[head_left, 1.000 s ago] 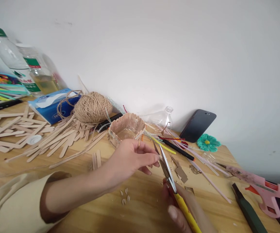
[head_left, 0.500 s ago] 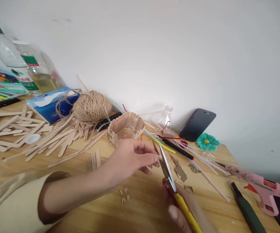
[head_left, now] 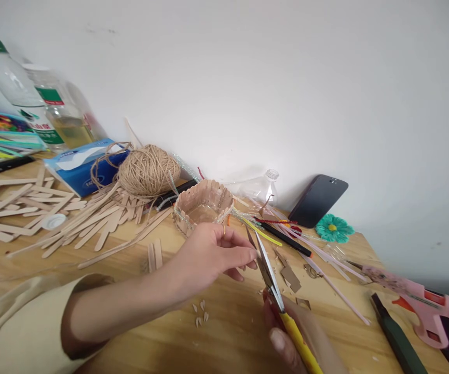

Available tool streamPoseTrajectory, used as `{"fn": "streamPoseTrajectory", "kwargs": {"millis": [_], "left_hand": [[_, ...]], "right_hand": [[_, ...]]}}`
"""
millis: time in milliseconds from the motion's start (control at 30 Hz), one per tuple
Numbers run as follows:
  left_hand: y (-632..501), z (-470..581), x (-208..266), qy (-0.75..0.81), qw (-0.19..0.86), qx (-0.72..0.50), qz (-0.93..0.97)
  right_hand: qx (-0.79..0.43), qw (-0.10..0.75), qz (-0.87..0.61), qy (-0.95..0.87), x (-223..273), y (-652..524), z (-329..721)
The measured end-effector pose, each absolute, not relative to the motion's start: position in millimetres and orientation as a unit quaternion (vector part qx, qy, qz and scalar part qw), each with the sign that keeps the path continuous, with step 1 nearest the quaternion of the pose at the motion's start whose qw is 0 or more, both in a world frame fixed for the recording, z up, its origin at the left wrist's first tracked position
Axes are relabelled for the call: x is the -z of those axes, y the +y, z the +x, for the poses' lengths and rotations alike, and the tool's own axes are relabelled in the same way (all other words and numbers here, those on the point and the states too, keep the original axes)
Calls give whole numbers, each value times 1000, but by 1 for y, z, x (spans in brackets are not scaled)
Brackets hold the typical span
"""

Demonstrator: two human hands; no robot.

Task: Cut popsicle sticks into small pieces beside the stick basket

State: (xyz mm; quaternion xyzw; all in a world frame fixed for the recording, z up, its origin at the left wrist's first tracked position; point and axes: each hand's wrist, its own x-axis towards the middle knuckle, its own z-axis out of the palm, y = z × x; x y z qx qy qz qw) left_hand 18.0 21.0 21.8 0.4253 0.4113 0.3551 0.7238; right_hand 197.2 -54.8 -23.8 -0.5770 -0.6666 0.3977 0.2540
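My right hand [head_left: 286,332] is closed round the yellow handles of a pair of scissors [head_left: 273,283], whose blades point away and stand slightly apart. Thumb and fingers of my left hand [head_left: 220,254] are pinched together right beside the blades. What they hold is too small and covered to name. Several tiny pale leaf-shaped cut pieces [head_left: 201,313] lie on the table below my left hand. Just beyond that hand stands a small basket [head_left: 185,210] with walls of wooden pieces. Brown scraps [head_left: 291,279] lie to the right of the blades.
Left are loose craft sticks [head_left: 103,223], a twine ball [head_left: 146,171], a blue tissue pack [head_left: 87,166] and bottles [head_left: 41,117]. Right are a phone [head_left: 320,200], a teal flower [head_left: 334,228], a pink glue gun [head_left: 415,296] and a dark-handled tool [head_left: 397,335]. A wall rises behind.
Both hands keep nearly the same pose, the scissors still beside the left fingertips. The whole view has shifted very slightly.
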Motion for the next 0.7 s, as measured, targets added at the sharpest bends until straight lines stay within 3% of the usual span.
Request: {"fn": "streamPoseTrajectory", "kwargs": {"millis": [433, 700], "left_hand": [[26, 15, -20, 438, 713, -324, 442], [21, 17, -25, 426, 714, -354, 428]], "right_hand": [[-407, 214, -592, -662, 17, -52, 198], [-427, 252, -553, -669, 14, -54, 200]]}}
